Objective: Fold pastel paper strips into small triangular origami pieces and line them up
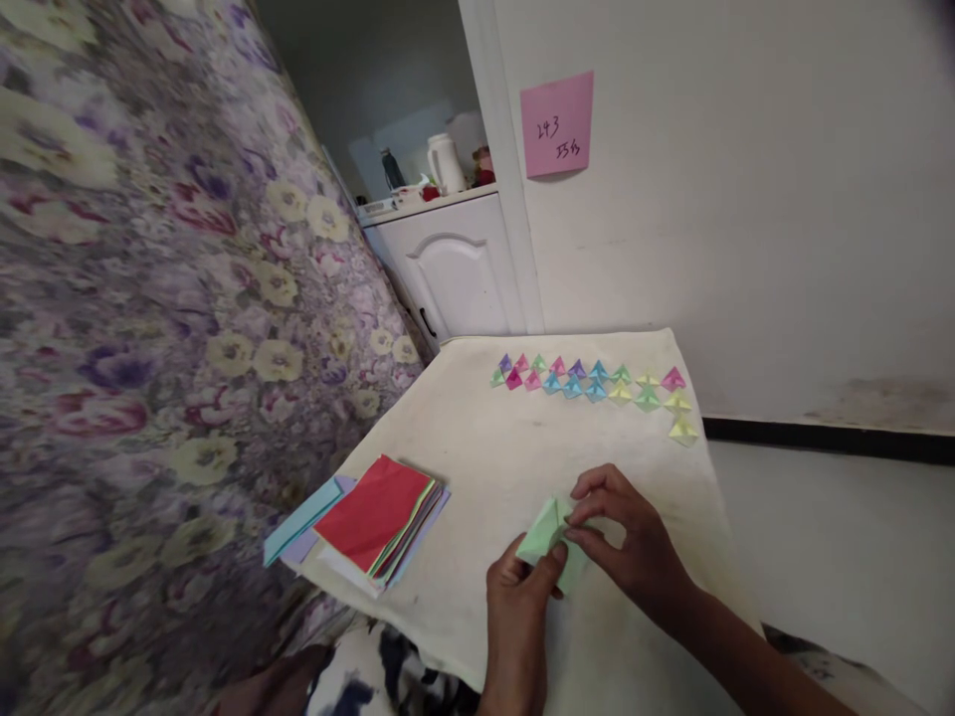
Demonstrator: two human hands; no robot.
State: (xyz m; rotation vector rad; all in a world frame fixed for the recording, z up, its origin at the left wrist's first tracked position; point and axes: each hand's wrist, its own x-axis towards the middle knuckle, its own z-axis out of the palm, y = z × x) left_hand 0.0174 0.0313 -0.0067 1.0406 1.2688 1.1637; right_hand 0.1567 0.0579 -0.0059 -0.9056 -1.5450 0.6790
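Observation:
A partly folded sheet of light green paper (546, 529) is held up over the near part of the table. My left hand (522, 597) grips its lower left side, the thumb pressed on the front. From the right, my right hand (623, 532) pinches the paper's upper right edge between thumb and fingers. Creases and a raised flap show on the paper; the fingers cover part of it. Farther back lie two rows of small folded paper pieces (573, 384) in purple, pink, green, blue and yellow, with one more yellow piece (682, 430) at the right end.
A stack of coloured paper with a red sheet (377, 512) on top lies at the table's left edge, beside blue folded paper (302, 522). A cream cloth (463, 418) covers the table. A floral curtain (186, 328) hangs left; a white wall (746, 219) stands behind.

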